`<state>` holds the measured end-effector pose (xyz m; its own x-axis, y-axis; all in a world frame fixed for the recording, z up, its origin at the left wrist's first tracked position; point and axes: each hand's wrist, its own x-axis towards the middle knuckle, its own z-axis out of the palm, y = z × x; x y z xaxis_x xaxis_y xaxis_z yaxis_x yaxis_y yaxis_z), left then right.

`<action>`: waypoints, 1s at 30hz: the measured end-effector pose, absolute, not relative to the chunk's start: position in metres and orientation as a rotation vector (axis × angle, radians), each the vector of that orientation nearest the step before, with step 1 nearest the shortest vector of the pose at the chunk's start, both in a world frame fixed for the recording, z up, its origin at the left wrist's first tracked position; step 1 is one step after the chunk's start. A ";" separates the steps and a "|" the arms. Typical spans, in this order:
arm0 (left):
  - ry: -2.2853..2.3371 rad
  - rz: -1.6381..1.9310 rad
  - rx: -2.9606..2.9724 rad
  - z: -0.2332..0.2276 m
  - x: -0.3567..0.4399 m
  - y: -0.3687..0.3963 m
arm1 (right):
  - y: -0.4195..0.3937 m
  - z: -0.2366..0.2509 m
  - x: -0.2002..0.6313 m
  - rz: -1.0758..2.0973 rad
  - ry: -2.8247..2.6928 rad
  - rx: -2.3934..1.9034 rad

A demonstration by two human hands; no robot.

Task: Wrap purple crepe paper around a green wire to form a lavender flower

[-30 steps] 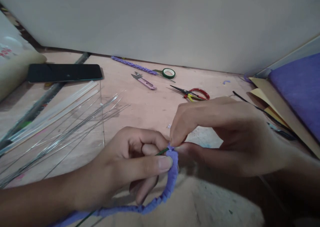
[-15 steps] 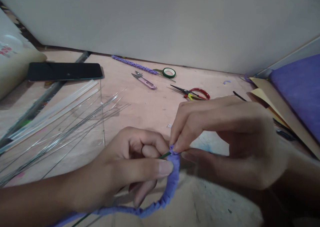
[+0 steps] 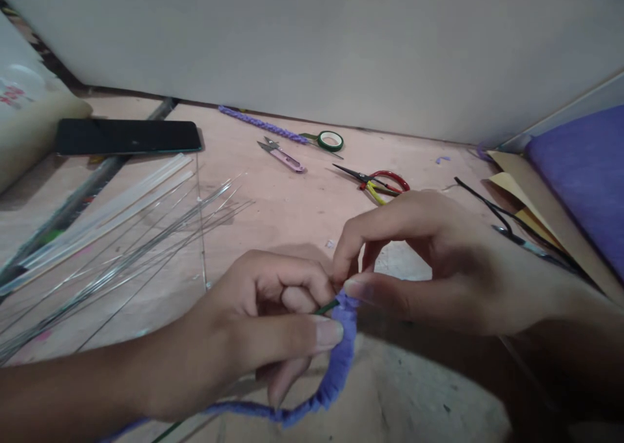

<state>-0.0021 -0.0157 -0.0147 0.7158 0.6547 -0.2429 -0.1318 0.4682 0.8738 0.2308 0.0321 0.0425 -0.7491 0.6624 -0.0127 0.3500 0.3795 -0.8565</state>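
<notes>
Pink worktop (image 3: 292, 215) ran to a grey wall. Left hand (image 3: 253, 326) was closed on a purple ruffled strip (image 3: 336, 371) wrapped along a green wire (image 3: 325, 308); right hand (image 3: 439, 267) pinched its upper end. Red-handled scissors (image 3: 380, 182), thread snips (image 3: 283, 156), green tape roll (image 3: 330, 141) and steel wires (image 3: 121, 261) lay beyond

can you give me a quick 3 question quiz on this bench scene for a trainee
1. True or false: both hands pinch the purple strip at its top end.
2. Which lies nearest the green tape roll? A. black phone B. pink snips C. purple sheet
3. What colour are the scissors' handles?

Key
1. True: left hand and right hand meet there, around a green wire.
2. B
3. Red
</notes>
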 end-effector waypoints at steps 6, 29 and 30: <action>0.595 0.551 0.909 -0.016 -0.002 -0.017 | 0.031 0.044 0.230 1.326 -2.269 -0.822; 0.606 0.529 0.871 -0.016 -0.001 -0.018 | 0.025 0.038 0.230 1.284 -2.149 -0.673; 0.604 0.533 0.868 -0.016 -0.001 -0.017 | 0.025 0.038 0.230 1.281 -2.153 -0.676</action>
